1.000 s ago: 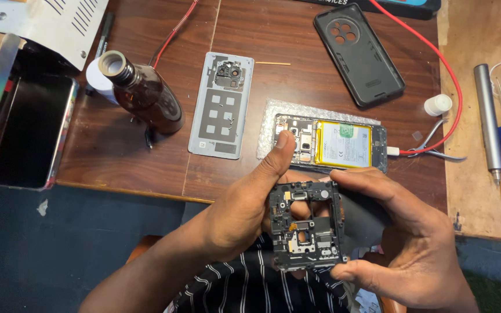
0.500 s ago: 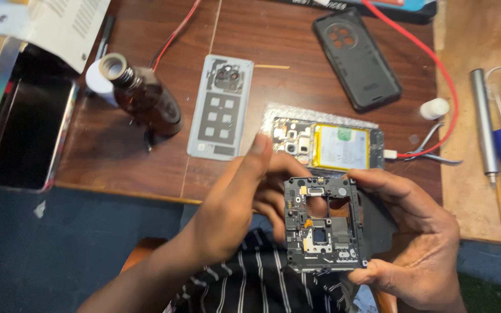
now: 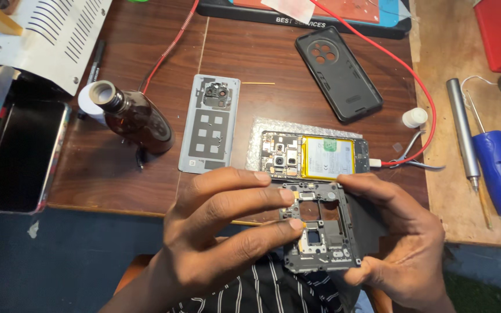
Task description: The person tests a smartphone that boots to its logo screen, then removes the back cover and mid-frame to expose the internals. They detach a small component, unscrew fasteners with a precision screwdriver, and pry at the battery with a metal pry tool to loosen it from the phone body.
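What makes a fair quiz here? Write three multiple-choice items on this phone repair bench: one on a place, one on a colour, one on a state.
1. Where does the opened phone with the yellow battery lie?
A. on the dark wooden table, beyond the hands
B. inside the black phone case
C. on the brown bottle

2. What colour is the cable that runs to that phone?
A. green
B. red
C. white

3. How is the dark plastic phone inner frame held?
A. flat on the table, untouched
B. in the left hand alone
C. lifted off the table, between both hands

Key:
1 A: it rests on the table top, past the fingertips.
2 B: the cable is red along its whole loop.
3 C: the left hand pinches its left edge and the right hand grips its right edge.
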Available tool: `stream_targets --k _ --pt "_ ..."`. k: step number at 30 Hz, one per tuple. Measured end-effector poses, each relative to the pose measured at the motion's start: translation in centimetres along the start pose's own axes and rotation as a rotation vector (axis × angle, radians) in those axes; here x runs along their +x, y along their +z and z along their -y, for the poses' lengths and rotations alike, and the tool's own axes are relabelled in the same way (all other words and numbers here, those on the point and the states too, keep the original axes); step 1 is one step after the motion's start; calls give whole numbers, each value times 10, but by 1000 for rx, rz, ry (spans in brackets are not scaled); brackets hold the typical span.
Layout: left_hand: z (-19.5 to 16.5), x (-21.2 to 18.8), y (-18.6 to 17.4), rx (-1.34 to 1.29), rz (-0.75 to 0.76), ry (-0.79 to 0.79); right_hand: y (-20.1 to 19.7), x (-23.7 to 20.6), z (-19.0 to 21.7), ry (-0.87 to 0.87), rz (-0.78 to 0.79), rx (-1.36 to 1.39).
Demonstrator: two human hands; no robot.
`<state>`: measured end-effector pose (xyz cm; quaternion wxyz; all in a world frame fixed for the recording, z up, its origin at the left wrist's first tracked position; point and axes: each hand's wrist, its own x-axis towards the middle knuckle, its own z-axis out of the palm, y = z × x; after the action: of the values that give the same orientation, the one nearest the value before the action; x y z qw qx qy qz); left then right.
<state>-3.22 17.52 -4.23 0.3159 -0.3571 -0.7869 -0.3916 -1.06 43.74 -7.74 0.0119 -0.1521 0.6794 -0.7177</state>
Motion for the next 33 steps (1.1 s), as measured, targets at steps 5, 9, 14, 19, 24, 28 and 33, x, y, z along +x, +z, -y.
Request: stream_targets --k 5,9,14,19,24,28,33 --pt "-5 -9 -3 -16 -17 -47 -9 0 3 -137 42 -183" --pt "-4 -12 -2 -37 -77 -8 -9 0 2 -201 14 -166" --pt "-1 -15 1 -23 -118 46 -6 -2 3 -200 -25 -151" --pt "1 -18 2 -9 -125 59 -4 -5 0 -194 -62 -149" --pt "-1 -15 1 -16 -105 43 -9 0 -3 -324 10 -232" --pt "2 -13 0 -51 -92 32 -8 4 1 -357 54 -261" --pt "14 -17 10 -558 79 -479 0 4 2 -122 -59 -201"
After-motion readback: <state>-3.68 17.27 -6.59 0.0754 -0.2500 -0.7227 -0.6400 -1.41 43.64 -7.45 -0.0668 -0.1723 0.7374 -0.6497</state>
